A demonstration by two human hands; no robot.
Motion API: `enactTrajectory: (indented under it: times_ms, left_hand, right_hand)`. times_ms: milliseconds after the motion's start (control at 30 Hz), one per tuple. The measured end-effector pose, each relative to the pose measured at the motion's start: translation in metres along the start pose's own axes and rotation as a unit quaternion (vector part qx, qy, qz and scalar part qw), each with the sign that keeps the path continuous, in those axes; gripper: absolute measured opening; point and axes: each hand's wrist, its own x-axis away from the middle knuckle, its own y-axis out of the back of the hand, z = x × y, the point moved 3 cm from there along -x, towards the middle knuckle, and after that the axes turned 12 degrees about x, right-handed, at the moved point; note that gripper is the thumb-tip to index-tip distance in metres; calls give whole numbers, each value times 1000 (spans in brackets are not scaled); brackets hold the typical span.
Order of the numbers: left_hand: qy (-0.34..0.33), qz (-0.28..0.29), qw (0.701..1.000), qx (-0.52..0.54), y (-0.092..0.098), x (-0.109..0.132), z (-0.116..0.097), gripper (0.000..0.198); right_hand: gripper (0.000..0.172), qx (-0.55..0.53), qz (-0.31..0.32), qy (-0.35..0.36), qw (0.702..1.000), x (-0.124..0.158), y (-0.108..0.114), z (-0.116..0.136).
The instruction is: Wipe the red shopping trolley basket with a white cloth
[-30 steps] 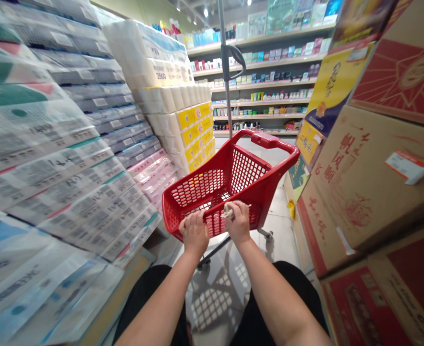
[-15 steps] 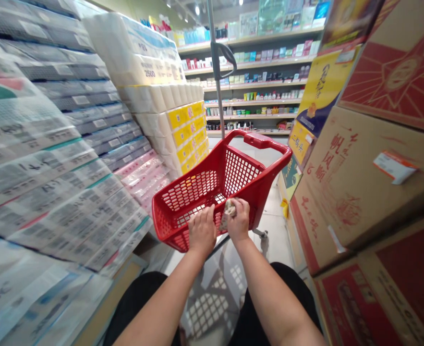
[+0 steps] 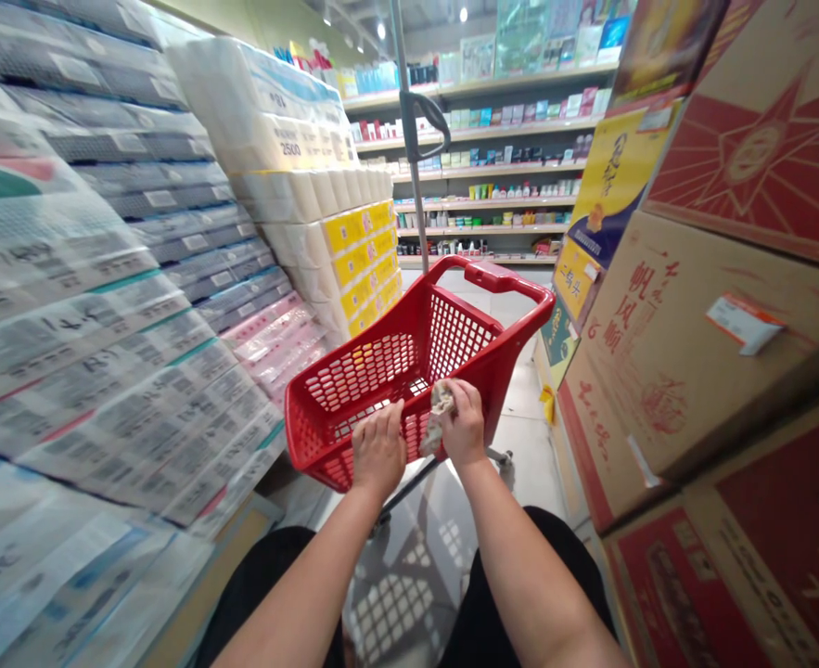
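Note:
A red plastic shopping cart (image 3: 381, 371) with perforated sides stands side-on before me, its basket holding nothing that I can see. My left hand (image 3: 379, 450) has its fingers hooked over the near rim, with the thumb mostly hidden. To the right of it, my right hand (image 3: 463, 422) clutches a crumpled, pale patterned cloth (image 3: 441, 401) against the same rim. Part of the cloth hangs down over the cart's outer side.
Stacked paper packs (image 3: 103, 362) line the left side, with toilet roll bundles (image 3: 290, 148) beyond. Cardboard boxes (image 3: 680, 343) rise close on the right. Shelves of small goods (image 3: 492, 172) cross the back. A grey pole (image 3: 409, 121) stands upright behind the cart.
My left hand has shifted slightly left along the rim, away from the right hand. More of the cloth shows at the right hand. The cart sits slightly further left in view.

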Motion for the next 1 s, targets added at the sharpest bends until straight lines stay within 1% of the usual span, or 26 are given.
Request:
enactTrajectory:
  times_ms: [67, 100, 200, 233, 300, 367, 400, 467, 567, 600, 667, 733, 800, 900, 1000]
  left_hand:
    - [2, 0, 1000, 1, 1, 1, 3, 59]
    - [4, 0, 1000, 1, 1, 2, 4, 60]
    - [10, -4, 1000, 5, 1, 4, 8, 59]
    - [13, -7, 1000, 6, 1, 5, 9, 59]
    - [15, -14, 1000, 5, 2, 5, 11, 58]
    - [14, -17, 1000, 5, 3, 5, 12, 57]
    - [14, -17, 1000, 6, 4, 4, 13, 57]
    - [16, -17, 1000, 13, 5, 1, 15, 57]
    - [29, -17, 999, 28, 6, -6, 19, 54]
    - [35, -18, 999, 32, 7, -8, 21, 53]
    - [46, -21, 998, 40, 8, -10, 25, 50]
    - [52, -25, 997, 45, 9, -11, 28, 49]
    - [57, -30, 997, 47, 10, -11, 29, 49]
    - [69, -43, 996, 48, 10, -9, 31, 48]
    - [77, -51, 995, 49, 10, -8, 32, 48]
  right_hand:
    - [37, 1, -12, -5, 1000, -1, 3, 3]
    - [37, -3, -3, 17, 1000, -2, 3, 7]
    - [37, -24, 64, 128, 989, 2, -1, 21]
    - [36, -26, 75, 144, 986, 3, -3, 23]
    - [35, -20, 69, 131, 989, 5, -5, 23]
    - [34, -10, 47, 102, 994, 4, -6, 18]
    - [34, -6, 41, 98, 994, 4, -8, 16]
    - [33, -4, 48, 124, 991, 4, -12, 15]
    - [28, -19, 84, 182, 980, 7, -20, 18]
    - [27, -30, 87, 187, 978, 8, -22, 18]
    - [27, -54, 67, 163, 983, 6, -23, 16]
    - [30, -66, 37, 122, 990, 3, -22, 12]
    - [35, -54, 32, 113, 992, 3, -24, 12]
    - [47, 5, 70, 142, 987, 9, -31, 20]
    - [63, 55, 122, 144, 980, 19, -37, 30]
